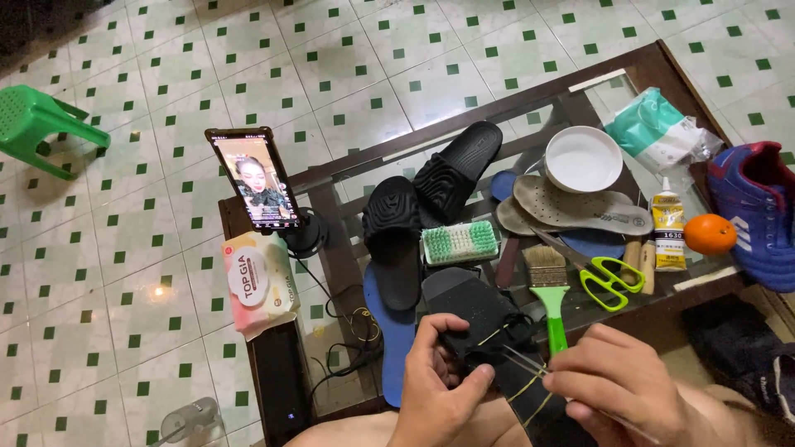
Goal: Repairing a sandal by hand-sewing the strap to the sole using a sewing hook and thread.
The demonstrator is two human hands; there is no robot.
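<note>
At the counter's near edge, the left hand [435,385] clamps a flat black rubber sandal [489,331]; the right hand [617,385] pinches thin yellowish rubber bands [526,368] stretched across it. Beyond lie a green-handled bristle brush [548,290] and green-handled scissors [604,277].

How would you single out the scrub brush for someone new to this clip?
Start at the glass table. Right of the black slides, ahead of both hands, lies the scrub brush. Unlike the green-handled paintbrush, it is a white block with green-and-white bristles.
</note>
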